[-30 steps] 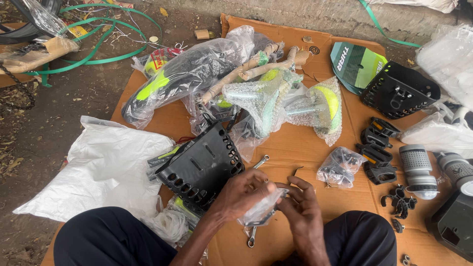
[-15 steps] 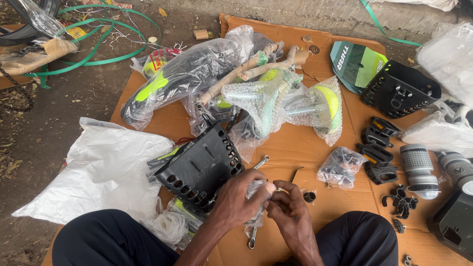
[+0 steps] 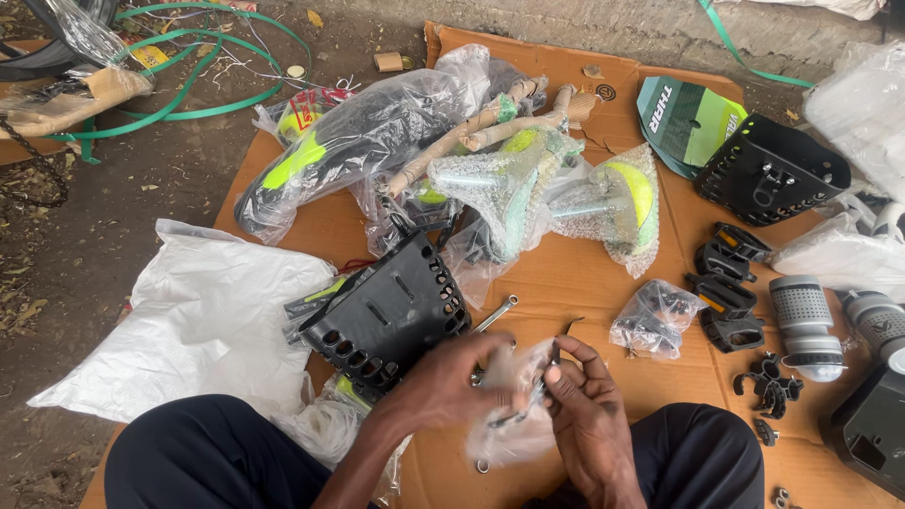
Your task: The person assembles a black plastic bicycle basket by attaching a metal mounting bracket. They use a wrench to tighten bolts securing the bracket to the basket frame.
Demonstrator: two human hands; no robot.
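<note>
left hand (image 3: 448, 382), right hand (image 3: 589, 419), clear plastic bag (image 3: 514, 410)

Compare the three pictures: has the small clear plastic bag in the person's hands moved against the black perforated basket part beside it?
Yes. The clear plastic bag has shifted slightly right, away from the black perforated basket part, and hangs lower over the cardboard.

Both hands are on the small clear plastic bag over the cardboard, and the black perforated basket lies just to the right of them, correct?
Not quite. The head view shows the left hand and right hand on the small clear plastic bag over the cardboard, but the black perforated basket lies to their upper left, not right.
</note>
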